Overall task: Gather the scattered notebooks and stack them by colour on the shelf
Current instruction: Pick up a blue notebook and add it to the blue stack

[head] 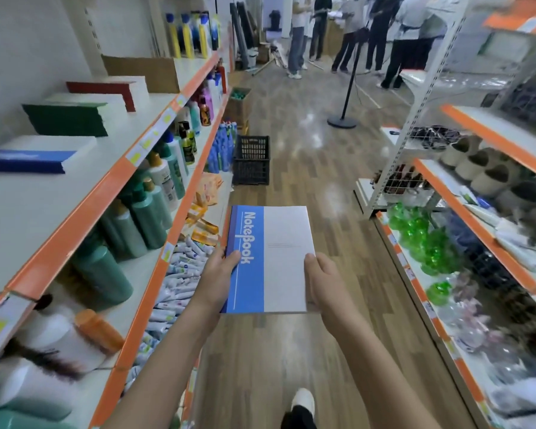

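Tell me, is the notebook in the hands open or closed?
Closed. The blue notebook shows its whole front cover, and both hands, left and right, grip its edges.

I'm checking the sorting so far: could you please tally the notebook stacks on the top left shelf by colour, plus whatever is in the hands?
Blue stack: 1
Green stack: 1
Red stack: 1
Blue notebook, gripped by the left hand and right hand: 1
Total: 3 stacks, 1 notebook in the hands

Notebook (pixel 273 258): smooth paper cover, slight sheen. Floor (pixel 307 156): glossy wood-look planks w/ light glare; crate (pixel 250 159) matt black plastic. Shelf (pixel 59 193) painted metal, smooth; bottles (pixel 143 212) glossy plastic.
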